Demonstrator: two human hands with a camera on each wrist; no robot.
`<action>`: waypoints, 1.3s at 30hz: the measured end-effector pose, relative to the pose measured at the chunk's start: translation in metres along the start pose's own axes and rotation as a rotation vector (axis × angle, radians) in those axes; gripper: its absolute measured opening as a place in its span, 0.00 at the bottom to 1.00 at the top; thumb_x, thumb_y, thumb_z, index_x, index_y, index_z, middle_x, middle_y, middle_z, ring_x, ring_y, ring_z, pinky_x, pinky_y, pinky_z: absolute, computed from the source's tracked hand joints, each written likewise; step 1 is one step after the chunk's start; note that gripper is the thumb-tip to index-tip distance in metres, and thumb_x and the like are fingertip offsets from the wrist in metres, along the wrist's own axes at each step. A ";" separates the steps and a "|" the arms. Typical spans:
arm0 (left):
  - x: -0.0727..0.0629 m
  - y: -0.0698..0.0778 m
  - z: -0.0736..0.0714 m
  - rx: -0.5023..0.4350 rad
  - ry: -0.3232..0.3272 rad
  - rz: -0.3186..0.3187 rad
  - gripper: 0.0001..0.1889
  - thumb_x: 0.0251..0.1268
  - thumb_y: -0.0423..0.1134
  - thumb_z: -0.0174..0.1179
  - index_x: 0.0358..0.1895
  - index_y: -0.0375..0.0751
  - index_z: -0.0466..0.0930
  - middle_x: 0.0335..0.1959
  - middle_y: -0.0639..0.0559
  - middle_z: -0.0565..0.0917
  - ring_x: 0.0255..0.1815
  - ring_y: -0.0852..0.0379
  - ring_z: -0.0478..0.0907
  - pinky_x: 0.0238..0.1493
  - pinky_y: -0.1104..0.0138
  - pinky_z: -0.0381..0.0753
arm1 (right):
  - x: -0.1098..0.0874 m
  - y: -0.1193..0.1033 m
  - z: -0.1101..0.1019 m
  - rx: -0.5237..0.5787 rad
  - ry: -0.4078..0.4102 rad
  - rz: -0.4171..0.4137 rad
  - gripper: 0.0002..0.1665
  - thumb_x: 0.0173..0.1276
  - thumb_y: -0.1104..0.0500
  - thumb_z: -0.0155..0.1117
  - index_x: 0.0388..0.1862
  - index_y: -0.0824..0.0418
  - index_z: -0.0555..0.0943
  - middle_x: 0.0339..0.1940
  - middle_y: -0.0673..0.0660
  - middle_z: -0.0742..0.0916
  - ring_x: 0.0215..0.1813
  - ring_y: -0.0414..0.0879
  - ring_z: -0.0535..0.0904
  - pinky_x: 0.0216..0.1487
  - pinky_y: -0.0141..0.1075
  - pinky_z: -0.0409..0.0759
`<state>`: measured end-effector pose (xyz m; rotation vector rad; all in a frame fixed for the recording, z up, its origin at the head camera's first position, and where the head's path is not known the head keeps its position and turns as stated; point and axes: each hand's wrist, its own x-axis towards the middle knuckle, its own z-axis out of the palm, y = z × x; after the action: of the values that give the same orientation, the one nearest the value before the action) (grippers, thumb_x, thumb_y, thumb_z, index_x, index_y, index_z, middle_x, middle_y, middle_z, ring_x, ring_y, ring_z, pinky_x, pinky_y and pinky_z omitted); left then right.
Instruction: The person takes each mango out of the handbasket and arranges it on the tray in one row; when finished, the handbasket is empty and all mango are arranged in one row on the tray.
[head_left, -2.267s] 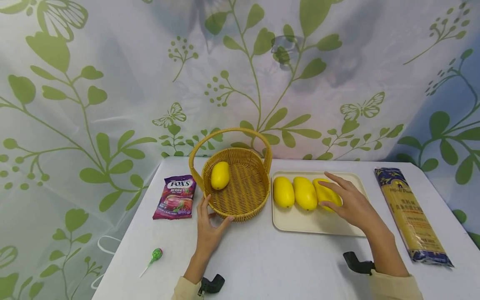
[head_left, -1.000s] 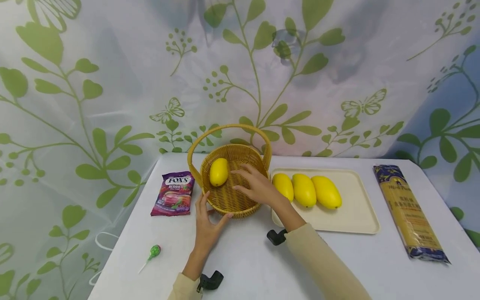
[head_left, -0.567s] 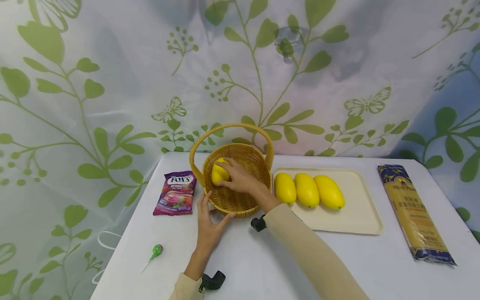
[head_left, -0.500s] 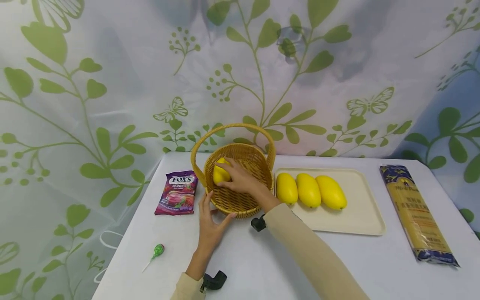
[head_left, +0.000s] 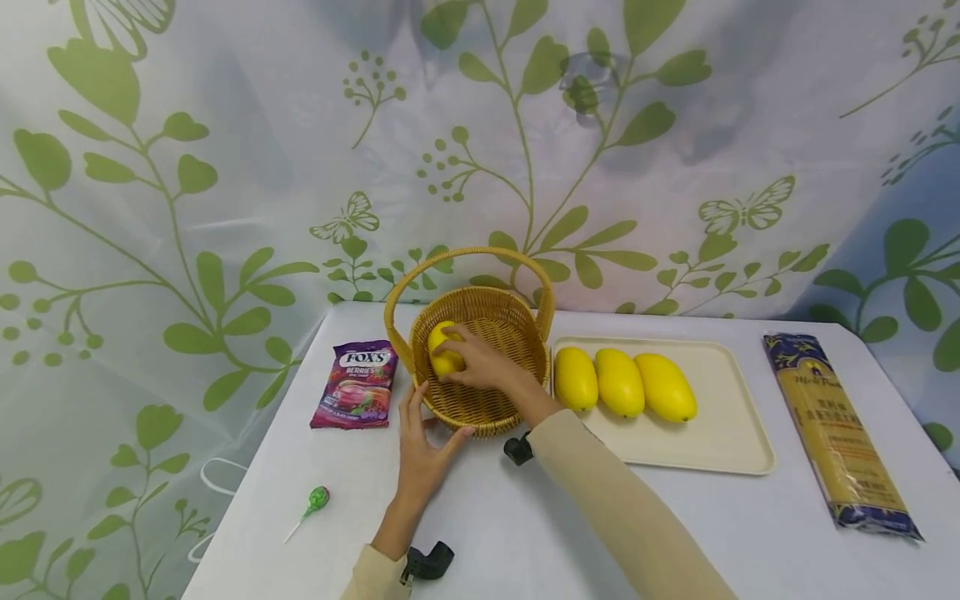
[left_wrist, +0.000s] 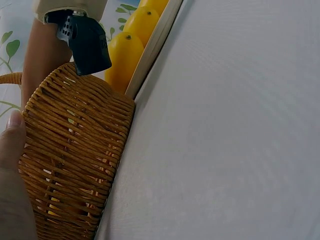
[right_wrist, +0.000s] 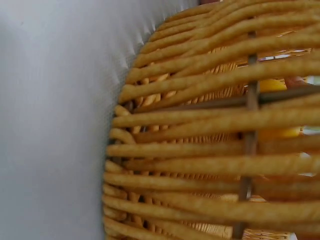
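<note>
A round wicker basket (head_left: 487,417) with a tall hoop handle stands at the middle of the table. Inside it, at the left wall, lies a yellow mango (head_left: 444,342). My right hand (head_left: 483,360) reaches over the basket's front rim and grips this mango, fingers on top and thumb at its near side. My left hand (head_left: 422,454) rests against the basket's outer wall at the front left, fingers and thumb spread along it. The left wrist view shows that thumb (left_wrist: 11,142) on the weave. In the right wrist view the basket wall (right_wrist: 210,120) hides most of the right hand.
Right of the basket, a cream tray (head_left: 720,442) bears three yellow mangoes (head_left: 619,383) side by side. A noodle packet (head_left: 840,433) lies at the far right. At left lie a purple candy bag (head_left: 358,385) and a green lollipop (head_left: 317,500). A patterned curtain (head_left: 480,150) hangs behind.
My right hand has come from over the tray into the basket and closed round the mango there, which has shifted slightly. My left hand has stayed at the basket's wall.
</note>
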<state>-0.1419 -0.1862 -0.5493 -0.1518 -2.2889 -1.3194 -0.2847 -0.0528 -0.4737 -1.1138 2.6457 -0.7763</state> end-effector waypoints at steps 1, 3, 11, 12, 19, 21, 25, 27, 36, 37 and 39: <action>0.000 0.000 0.000 0.003 0.000 -0.001 0.50 0.50 0.47 0.76 0.75 0.40 0.56 0.77 0.44 0.54 0.73 0.48 0.61 0.48 0.54 0.81 | -0.001 0.000 0.000 0.000 -0.003 -0.008 0.25 0.66 0.48 0.68 0.62 0.49 0.78 0.77 0.56 0.63 0.72 0.61 0.66 0.69 0.54 0.69; 0.000 -0.001 0.000 0.002 -0.002 -0.006 0.51 0.50 0.47 0.76 0.76 0.44 0.55 0.77 0.45 0.54 0.73 0.48 0.61 0.48 0.55 0.81 | -0.003 -0.001 -0.001 0.001 -0.011 -0.016 0.23 0.66 0.51 0.69 0.60 0.49 0.80 0.76 0.55 0.64 0.71 0.60 0.67 0.69 0.53 0.70; -0.001 -0.001 -0.001 -0.003 0.002 -0.002 0.50 0.51 0.47 0.76 0.76 0.43 0.55 0.77 0.45 0.54 0.72 0.46 0.62 0.48 0.54 0.81 | -0.018 -0.006 -0.006 -0.003 -0.013 -0.059 0.22 0.64 0.55 0.71 0.58 0.51 0.81 0.76 0.54 0.66 0.73 0.58 0.65 0.71 0.52 0.67; -0.001 -0.001 -0.001 -0.003 0.002 -0.002 0.50 0.51 0.47 0.76 0.76 0.43 0.55 0.77 0.46 0.54 0.72 0.46 0.62 0.48 0.54 0.81 | -0.020 -0.007 -0.007 -0.001 -0.002 -0.067 0.23 0.64 0.55 0.71 0.58 0.51 0.81 0.75 0.54 0.66 0.74 0.58 0.64 0.72 0.52 0.66; -0.001 0.001 -0.001 -0.018 -0.008 -0.020 0.50 0.52 0.46 0.75 0.77 0.54 0.53 0.77 0.47 0.53 0.73 0.47 0.61 0.49 0.52 0.80 | -0.043 -0.013 -0.017 0.010 0.098 -0.105 0.29 0.63 0.56 0.71 0.63 0.53 0.78 0.75 0.54 0.68 0.77 0.57 0.58 0.74 0.56 0.60; -0.001 0.002 -0.001 -0.019 -0.007 -0.022 0.51 0.51 0.46 0.75 0.77 0.54 0.53 0.77 0.47 0.54 0.73 0.47 0.61 0.49 0.52 0.80 | -0.052 -0.014 -0.021 0.006 0.114 -0.112 0.29 0.63 0.56 0.71 0.63 0.54 0.78 0.75 0.54 0.68 0.77 0.56 0.59 0.74 0.56 0.60; -0.002 0.004 -0.001 -0.011 -0.008 -0.024 0.51 0.51 0.46 0.75 0.77 0.54 0.53 0.77 0.47 0.54 0.72 0.48 0.62 0.49 0.53 0.81 | -0.068 -0.014 -0.027 0.005 0.156 -0.126 0.28 0.62 0.57 0.71 0.63 0.54 0.78 0.74 0.54 0.69 0.75 0.56 0.62 0.73 0.55 0.63; -0.001 0.004 0.000 -0.009 -0.010 -0.022 0.51 0.52 0.46 0.75 0.77 0.54 0.53 0.77 0.46 0.54 0.72 0.48 0.61 0.49 0.53 0.80 | -0.075 -0.013 -0.029 0.002 0.189 -0.131 0.28 0.61 0.57 0.72 0.62 0.54 0.79 0.74 0.54 0.70 0.74 0.57 0.64 0.72 0.54 0.65; -0.001 -0.001 0.000 -0.010 -0.006 -0.005 0.51 0.52 0.47 0.75 0.77 0.56 0.53 0.77 0.45 0.54 0.72 0.44 0.61 0.49 0.54 0.80 | -0.096 -0.005 -0.028 0.031 0.233 -0.118 0.29 0.61 0.57 0.73 0.62 0.53 0.79 0.74 0.54 0.70 0.74 0.57 0.64 0.69 0.56 0.68; -0.002 -0.001 0.000 -0.010 -0.005 -0.005 0.51 0.52 0.47 0.75 0.77 0.56 0.52 0.77 0.45 0.54 0.72 0.44 0.61 0.49 0.54 0.80 | -0.097 -0.005 -0.027 0.040 0.231 -0.113 0.29 0.61 0.57 0.73 0.62 0.54 0.79 0.74 0.54 0.70 0.74 0.57 0.64 0.69 0.56 0.69; -0.002 -0.002 0.000 -0.004 -0.006 -0.006 0.51 0.52 0.47 0.75 0.77 0.57 0.52 0.77 0.45 0.54 0.72 0.44 0.61 0.49 0.55 0.80 | -0.099 -0.003 -0.026 0.044 0.232 -0.107 0.29 0.61 0.57 0.73 0.62 0.54 0.79 0.74 0.54 0.70 0.74 0.57 0.64 0.69 0.56 0.69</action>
<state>-0.1409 -0.1869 -0.5520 -0.1506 -2.2937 -1.3286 -0.2216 0.0262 -0.4544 -1.2306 2.7561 -1.0375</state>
